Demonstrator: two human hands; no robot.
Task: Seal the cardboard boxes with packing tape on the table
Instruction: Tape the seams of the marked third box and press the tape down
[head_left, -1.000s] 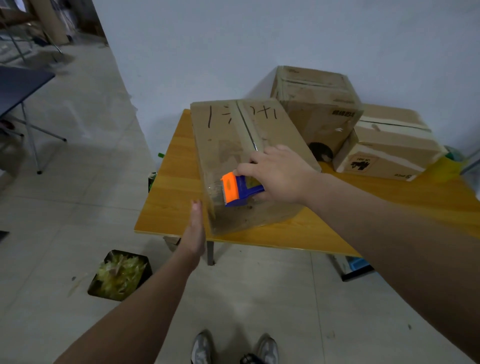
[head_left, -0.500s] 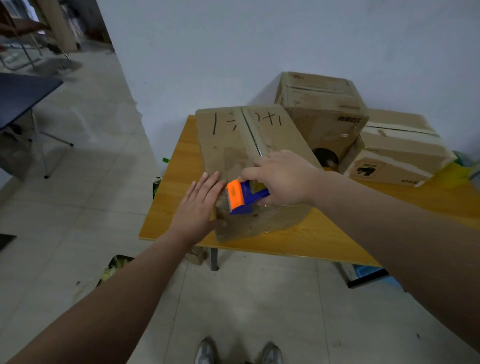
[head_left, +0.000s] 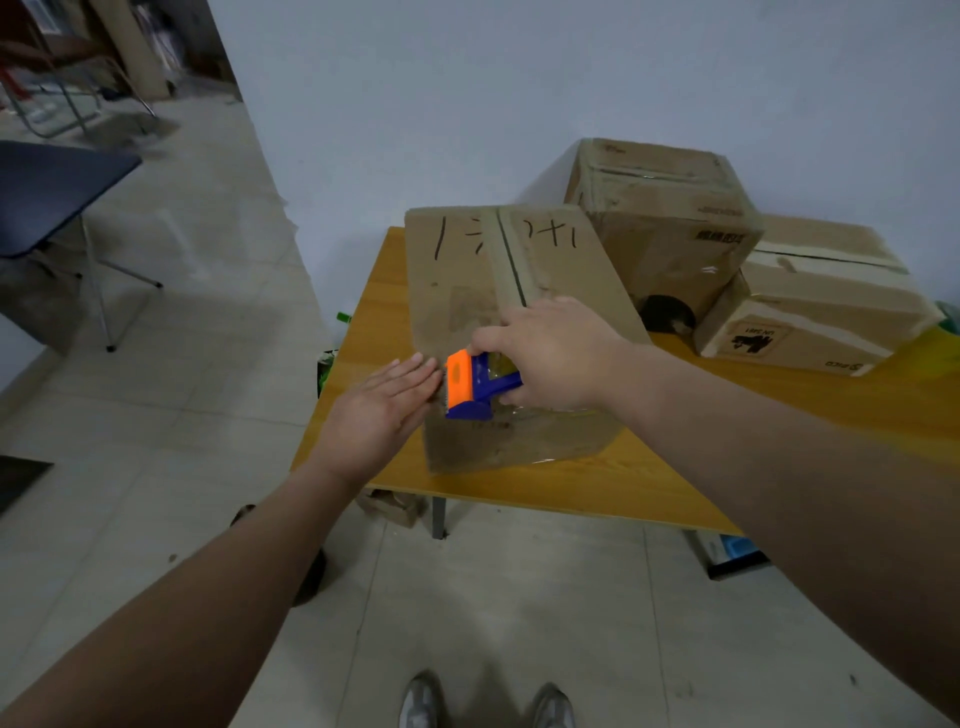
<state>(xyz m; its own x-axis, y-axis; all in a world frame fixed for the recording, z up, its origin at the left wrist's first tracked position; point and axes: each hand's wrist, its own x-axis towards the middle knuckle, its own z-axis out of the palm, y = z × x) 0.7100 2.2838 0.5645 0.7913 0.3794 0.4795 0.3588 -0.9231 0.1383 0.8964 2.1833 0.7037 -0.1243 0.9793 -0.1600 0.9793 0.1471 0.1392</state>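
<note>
1. My right hand (head_left: 550, 353) grips the blue-and-orange tape dispenser (head_left: 475, 384), fingers curled over it, against the near top edge of the marked box (head_left: 467, 270). It sits much where it did half a second ago.
2. My left hand (head_left: 379, 410) is flat, fingers straight, pressing the box's left side, fingertips just beside the orange end. A second ago it hung edge-on at the lower corner.
3. The box stands by the table's (head_left: 545, 486) left edge, reaching the near edge.
4. Two more boxes, one upright (head_left: 660, 218) and one low (head_left: 821, 301), sit along the far edge, touching.
</note>
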